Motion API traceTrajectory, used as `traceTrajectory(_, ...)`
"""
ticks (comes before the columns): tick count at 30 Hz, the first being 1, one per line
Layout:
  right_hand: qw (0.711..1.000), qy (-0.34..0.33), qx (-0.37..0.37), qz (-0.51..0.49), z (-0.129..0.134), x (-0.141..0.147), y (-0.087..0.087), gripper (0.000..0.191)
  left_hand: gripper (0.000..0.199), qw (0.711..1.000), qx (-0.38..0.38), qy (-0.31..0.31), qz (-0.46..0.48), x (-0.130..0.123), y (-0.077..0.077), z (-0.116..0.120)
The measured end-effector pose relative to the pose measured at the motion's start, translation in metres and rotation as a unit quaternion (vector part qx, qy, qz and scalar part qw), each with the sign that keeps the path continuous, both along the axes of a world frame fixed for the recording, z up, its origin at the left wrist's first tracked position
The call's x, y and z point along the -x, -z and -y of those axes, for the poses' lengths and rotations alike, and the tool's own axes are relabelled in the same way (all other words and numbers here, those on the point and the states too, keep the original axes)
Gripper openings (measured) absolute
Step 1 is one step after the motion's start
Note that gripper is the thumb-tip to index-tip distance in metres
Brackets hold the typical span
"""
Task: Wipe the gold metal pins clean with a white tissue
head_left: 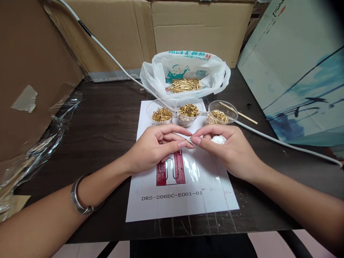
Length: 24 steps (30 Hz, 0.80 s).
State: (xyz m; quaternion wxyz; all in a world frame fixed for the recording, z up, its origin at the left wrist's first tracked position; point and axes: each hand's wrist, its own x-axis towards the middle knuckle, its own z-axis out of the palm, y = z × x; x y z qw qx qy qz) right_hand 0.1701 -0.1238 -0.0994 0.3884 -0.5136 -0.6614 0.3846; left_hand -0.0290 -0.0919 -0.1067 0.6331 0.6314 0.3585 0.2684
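Both hands meet above a printed white sheet (150, 208), fingertips nearly touching. My left hand (156, 147) is closed in a pinch on a thin metal pin (186, 139), largely covered by the fingers. Thumb and forefinger of my right hand (225, 147) pinch a tiny gold-coloured piece (190, 139) at the pin's end; its exact shape is too small to make out. White cotton-like wad (219, 139) shows by my right palm. Just beyond the hands stand three clear plastic cups of small brass parts: a left cup (162, 114), a middle cup (188, 110) and a right cup (219, 116).
Behind the cups, a white plastic bag (185, 71) lies open with many brass pins (185, 85) inside. A wooden stick (245, 117) rests by the right cup. A white cable (290, 145) crosses the dark table (102, 122). Cardboard (99, 36) walls the back and left.
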Motion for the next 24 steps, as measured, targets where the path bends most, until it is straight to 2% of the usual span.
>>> traceTrajectory(6,0.997,-0.024,0.022,-0.064,0.0,-0.001,0.004,0.006,0.023,1.0,0.007,0.023,-0.001,0.001,-0.002,0.0)
traceTrajectory(12,0.999,0.001,-0.004,-0.045,0.006,0.0,0.0,0.007,0.022,0.999,0.022,0.042,0.008,0.0,0.001,0.0)
traceTrajectory(15,0.999,0.007,-0.036,-0.034,0.008,0.001,-0.002,0.003,0.017,0.998,0.036,0.03,0.03,-0.001,0.002,0.001)
traceTrajectory(17,0.999,0.009,-0.036,-0.028,0.008,0.002,-0.002,0.003,0.021,0.998,0.046,0.021,0.041,-0.001,0.002,0.002)
traceTrajectory(19,0.999,0.016,-0.025,-0.017,0.008,0.001,-0.003,0.003,0.025,0.998,0.042,0.019,0.038,-0.002,0.002,0.002)
traceTrajectory(24,0.998,0.039,-0.031,-0.03,0.007,-0.008,-0.009,0.007,0.016,1.0,0.005,0.026,-0.009,-0.003,-0.001,0.003)
